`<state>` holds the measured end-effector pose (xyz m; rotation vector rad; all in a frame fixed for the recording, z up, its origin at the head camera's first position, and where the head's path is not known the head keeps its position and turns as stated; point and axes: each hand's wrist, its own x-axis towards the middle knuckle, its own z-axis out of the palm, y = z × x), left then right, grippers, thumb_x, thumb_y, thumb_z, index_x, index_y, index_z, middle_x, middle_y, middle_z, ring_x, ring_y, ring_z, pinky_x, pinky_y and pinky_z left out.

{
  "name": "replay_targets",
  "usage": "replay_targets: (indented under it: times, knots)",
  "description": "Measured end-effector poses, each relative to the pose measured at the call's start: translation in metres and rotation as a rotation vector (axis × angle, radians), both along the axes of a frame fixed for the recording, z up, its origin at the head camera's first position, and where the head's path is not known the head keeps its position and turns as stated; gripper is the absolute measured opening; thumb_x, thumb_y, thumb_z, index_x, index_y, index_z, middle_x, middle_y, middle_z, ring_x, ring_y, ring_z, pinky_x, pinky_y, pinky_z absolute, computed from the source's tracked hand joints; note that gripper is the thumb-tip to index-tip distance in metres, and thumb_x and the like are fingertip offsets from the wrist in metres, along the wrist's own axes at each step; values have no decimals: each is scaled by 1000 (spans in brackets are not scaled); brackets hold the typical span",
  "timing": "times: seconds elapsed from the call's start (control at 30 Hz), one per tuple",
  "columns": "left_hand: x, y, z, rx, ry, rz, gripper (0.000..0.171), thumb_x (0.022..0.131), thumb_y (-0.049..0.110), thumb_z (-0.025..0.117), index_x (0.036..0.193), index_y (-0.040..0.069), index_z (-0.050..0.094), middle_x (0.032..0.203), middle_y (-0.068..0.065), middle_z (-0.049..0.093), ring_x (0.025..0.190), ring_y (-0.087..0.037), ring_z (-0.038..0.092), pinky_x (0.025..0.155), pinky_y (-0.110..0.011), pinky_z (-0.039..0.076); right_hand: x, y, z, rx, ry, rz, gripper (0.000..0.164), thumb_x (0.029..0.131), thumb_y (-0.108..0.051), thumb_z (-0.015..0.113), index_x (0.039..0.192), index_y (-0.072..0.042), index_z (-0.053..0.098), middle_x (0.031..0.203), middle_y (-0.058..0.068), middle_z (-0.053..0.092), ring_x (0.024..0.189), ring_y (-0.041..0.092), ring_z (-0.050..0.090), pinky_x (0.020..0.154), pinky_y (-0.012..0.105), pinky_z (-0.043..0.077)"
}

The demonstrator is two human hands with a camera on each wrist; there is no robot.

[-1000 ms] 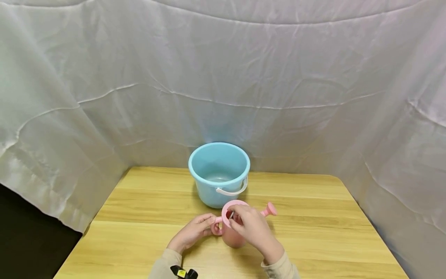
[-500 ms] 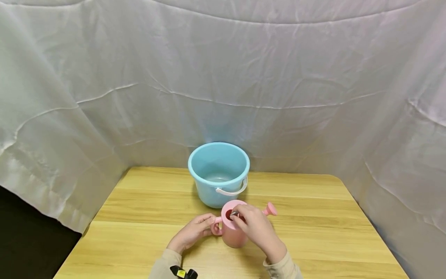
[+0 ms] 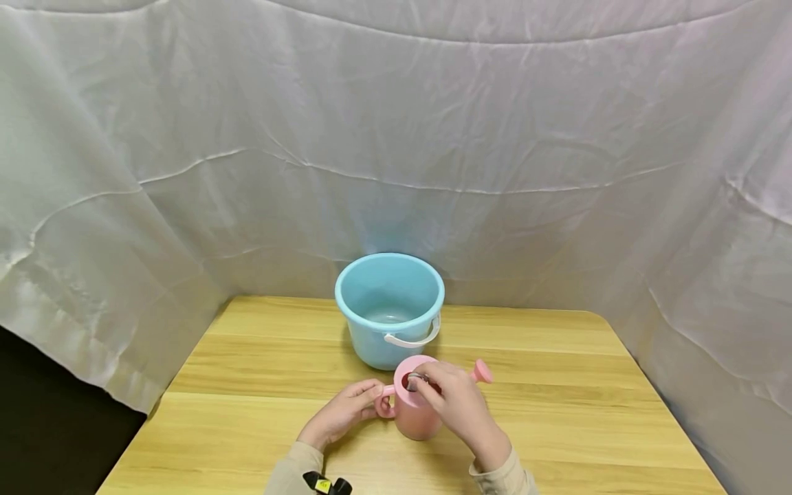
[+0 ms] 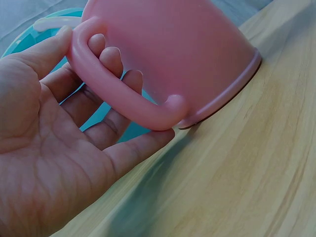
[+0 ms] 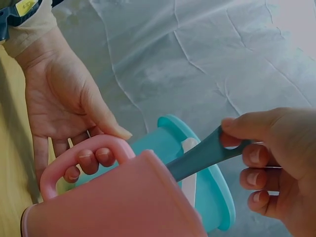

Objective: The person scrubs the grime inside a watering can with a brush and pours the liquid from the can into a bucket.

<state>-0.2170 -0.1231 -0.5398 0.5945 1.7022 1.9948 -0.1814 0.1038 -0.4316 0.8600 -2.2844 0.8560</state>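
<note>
A pink watering can [image 3: 416,421] stands upright on the table, its round opening facing up and its spout head [image 3: 482,371] pointing right. My left hand [image 3: 345,411] grips the can's looped handle [image 4: 111,86]; several fingers pass through the loop and the thumb lies on top. Over the opening, my right hand [image 3: 459,405] pinches a grey-blue handle with a hole near its end [image 5: 205,154] between thumb and fingers. The lower part of this tool goes down into the can and is hidden, so I cannot tell its kind.
Just behind the can stands a light blue bucket [image 3: 371,342] with a white carrying handle [image 3: 413,342] hanging at its front. Grey-white cloth [image 3: 396,172] hangs behind and on both sides of the wooden table [image 3: 557,412].
My right hand has shifted slightly right, and the grey-blue handle has turned in the can's opening. My left hand, the can and the bucket have stayed in place.
</note>
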Motion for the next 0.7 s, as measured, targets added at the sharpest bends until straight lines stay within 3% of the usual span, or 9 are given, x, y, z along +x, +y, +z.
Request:
replay_targets:
  times: [0.27, 0.7]
  knots:
    - [0, 0, 0, 6, -8, -1, 28, 106, 24, 41, 87, 7, 55, 95, -4, 59, 98, -21, 67, 98, -39, 54, -2, 0, 1, -128, 149, 30, 8, 81, -8, 76, 84, -12, 69, 75, -6, 69, 69, 8, 59, 67, 17, 46]
    - [0, 0, 0, 16, -11, -1, 29, 106, 23, 40, 86, 7, 55, 94, -4, 59, 99, -21, 67, 99, -41, 54, -2, -1, 1, -105, 153, 31, 13, 78, -6, 78, 85, -14, 69, 74, -7, 67, 67, 6, 57, 65, 16, 46]
